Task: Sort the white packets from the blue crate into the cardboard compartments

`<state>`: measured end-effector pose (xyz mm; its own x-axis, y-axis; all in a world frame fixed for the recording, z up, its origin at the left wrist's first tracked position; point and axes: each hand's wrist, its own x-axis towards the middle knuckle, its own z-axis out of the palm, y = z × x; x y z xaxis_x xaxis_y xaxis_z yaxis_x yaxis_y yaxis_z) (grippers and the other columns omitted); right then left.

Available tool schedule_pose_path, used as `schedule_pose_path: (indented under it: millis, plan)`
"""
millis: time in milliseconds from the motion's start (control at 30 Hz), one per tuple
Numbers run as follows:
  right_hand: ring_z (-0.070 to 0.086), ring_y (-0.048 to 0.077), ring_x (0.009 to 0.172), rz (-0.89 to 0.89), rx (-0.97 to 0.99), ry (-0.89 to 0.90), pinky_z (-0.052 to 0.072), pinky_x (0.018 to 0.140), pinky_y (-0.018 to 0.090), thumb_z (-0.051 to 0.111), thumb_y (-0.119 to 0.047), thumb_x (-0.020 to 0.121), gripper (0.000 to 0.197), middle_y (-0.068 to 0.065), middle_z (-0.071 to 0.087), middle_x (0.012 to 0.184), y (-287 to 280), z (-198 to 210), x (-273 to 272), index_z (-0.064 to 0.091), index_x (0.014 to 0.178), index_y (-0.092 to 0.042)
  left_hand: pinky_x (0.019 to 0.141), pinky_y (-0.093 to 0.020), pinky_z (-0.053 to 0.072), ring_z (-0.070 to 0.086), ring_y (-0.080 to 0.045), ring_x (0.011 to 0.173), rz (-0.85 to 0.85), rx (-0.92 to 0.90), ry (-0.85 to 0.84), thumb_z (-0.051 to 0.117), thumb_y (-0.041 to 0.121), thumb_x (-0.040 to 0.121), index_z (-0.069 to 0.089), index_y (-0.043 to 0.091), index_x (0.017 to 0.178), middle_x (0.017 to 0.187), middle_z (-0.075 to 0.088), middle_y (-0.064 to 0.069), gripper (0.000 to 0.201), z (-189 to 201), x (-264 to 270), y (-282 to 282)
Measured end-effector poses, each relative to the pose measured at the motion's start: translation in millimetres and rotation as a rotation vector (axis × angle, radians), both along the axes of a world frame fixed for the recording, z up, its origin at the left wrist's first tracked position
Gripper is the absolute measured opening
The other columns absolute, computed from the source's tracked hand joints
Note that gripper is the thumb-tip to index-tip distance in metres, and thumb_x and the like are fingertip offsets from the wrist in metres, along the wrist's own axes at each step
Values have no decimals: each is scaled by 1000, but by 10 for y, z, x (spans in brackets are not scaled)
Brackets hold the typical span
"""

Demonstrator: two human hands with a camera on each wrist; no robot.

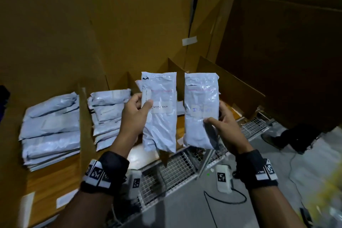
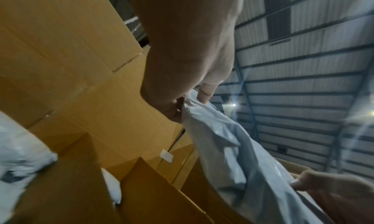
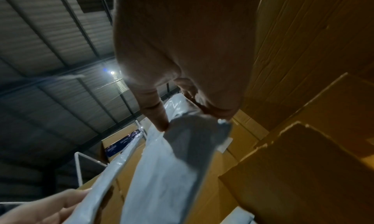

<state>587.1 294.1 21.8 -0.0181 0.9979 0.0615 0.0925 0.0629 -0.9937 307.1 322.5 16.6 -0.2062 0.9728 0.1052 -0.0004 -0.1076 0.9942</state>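
Two white packets are held upright side by side above the cardboard compartments. My left hand grips the left packet, whose label reads "Exception", thumb on its front. My right hand grips the right packet, which bears a blurred blue handwritten label. In the left wrist view the left hand pinches its packet at the edge. The right wrist view shows the right hand pinching its packet. The blue crate is out of view.
Cardboard compartments hold stacks of white packets at the left and centre-left, split by a cardboard divider. Tall cardboard walls rise behind. A wire mesh cart stands below the hands, and someone's dark shoe is at right.
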Motion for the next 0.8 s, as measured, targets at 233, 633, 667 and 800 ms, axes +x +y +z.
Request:
schedule_pose_path:
  millis: [233,633,667,800]
  plan:
    - [68,19,122,-156,-4,-24,61,96,46,62,5,98,51,-2,70,132,660,256,739,56,136,-28,93,-62,60,77,-25,101,-162,0,7,56,32,96,73,32,110,108,80,1,22,422,721,884]
    - [67,20,119,-279,-41,14,60,90,44,59,4,99,48,-1,69,131,1717,241,1921,52,140,-21,62,-30,51,69,-18,79,-208,-143,59,60,20,102,66,18,98,87,72,0,7,845,1789,2146]
    - [67,18,117,-284,-40,8,59,86,39,59,5,99,49,-2,69,129,1870,233,2043,52,141,-20,60,-29,50,68,-15,75,-184,-130,72,61,19,102,64,16,104,86,70,2,5,885,1881,2277]
    - [68,20,117,-272,-49,-46,58,93,45,65,0,97,49,0,69,130,2543,132,2593,54,140,-22,60,-30,60,71,-15,87,-69,-147,77,66,16,98,43,18,132,108,66,-2,41,976,2324,2767]
